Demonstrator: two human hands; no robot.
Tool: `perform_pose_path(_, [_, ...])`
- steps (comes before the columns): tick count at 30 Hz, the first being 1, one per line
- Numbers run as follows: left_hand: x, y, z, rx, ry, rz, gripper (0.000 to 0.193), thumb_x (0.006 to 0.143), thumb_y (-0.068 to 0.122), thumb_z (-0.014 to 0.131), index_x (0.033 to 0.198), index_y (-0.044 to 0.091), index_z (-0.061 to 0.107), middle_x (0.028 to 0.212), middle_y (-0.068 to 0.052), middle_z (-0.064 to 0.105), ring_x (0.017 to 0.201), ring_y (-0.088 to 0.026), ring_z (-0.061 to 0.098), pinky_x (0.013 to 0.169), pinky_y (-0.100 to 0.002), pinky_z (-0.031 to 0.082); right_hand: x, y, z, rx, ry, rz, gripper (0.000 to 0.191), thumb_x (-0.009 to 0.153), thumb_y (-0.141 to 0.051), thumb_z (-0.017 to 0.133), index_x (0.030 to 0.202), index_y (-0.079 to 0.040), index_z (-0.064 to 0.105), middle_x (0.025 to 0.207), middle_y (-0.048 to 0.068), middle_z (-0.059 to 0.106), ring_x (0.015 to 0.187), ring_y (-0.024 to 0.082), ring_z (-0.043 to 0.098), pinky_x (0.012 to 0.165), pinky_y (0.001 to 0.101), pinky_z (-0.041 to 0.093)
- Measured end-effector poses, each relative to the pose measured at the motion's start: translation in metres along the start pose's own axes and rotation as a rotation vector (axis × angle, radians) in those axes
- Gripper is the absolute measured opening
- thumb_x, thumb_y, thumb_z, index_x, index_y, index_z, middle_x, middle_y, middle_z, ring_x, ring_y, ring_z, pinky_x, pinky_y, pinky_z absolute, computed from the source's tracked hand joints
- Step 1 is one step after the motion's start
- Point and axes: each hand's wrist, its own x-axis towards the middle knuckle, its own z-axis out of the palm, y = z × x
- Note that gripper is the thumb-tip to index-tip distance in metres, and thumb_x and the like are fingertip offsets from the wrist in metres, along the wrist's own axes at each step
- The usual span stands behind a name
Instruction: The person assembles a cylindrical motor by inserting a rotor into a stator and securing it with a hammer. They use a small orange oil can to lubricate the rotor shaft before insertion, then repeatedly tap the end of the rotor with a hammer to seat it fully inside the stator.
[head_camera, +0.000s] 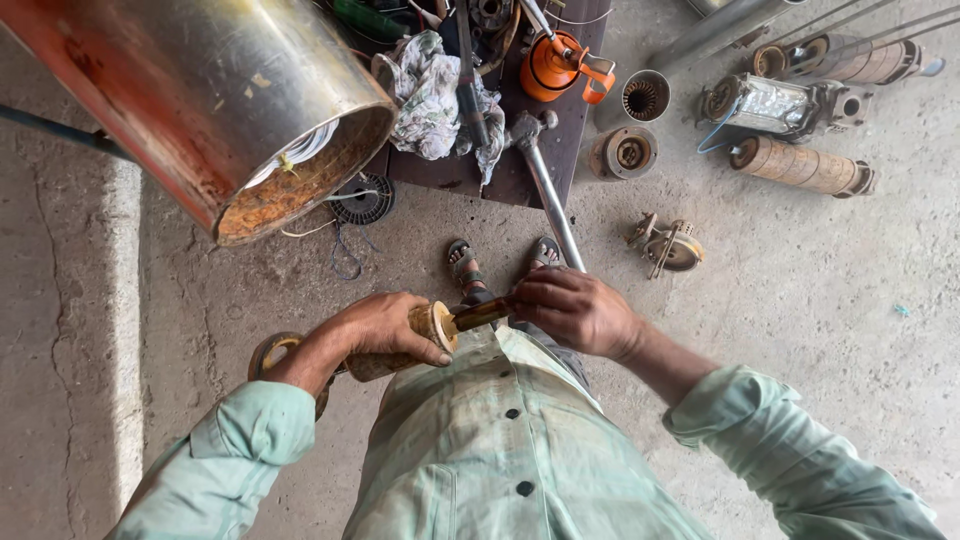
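Concrete floor strewn with pump parts; left hand grasping a tan cylinder, right hand gripping its dark shaft.

Cracked, dusty concrete floor

Rotor cylinder and its shaft, held above the sandalled feet

The tan rotor cylinder lies roughly level, its pale round end face turned toward the dark brown shaft, which juts from that face's centre, just nearer than the sandalled feet.
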Motion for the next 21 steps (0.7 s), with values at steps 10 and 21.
perform_pose_path(10, [-0.003,0.000,-0.004,-0.002,0.045,-0.098,0.088,0.040,0.066,0.088,0.111,0.015,0.079,0.102,-0.013,0.080,0.093,-0.027,0.079,0.085,-0.042,0.060,0.033,0.021,0.012,0.976,-0.325,1.307,0.018,0.088,-0.019,0.076,0.101,-0.006,0.077,0.088,0.011,0.078,0.076,0.024,0.073,0.065,0.0384,0.065])
perform_pose_path(21, [-0.010,-0.029,0.004,-0.145,0.008,-0.030,0.085,0.036,0.061,0.090,0.107,0.015,0.080,0.098,-0.010,0.082,0.089,-0.025,0.080,0.082,-0.040,0.061,0.018,0.011,0.025,0.223,-0.099,0.171,0.024,0.084,-0.015,0.080,0.106,-0.006,0.077,0.104,0.013,0.076,0.094,0.025,0.075,0.080,0.0363,0.064])
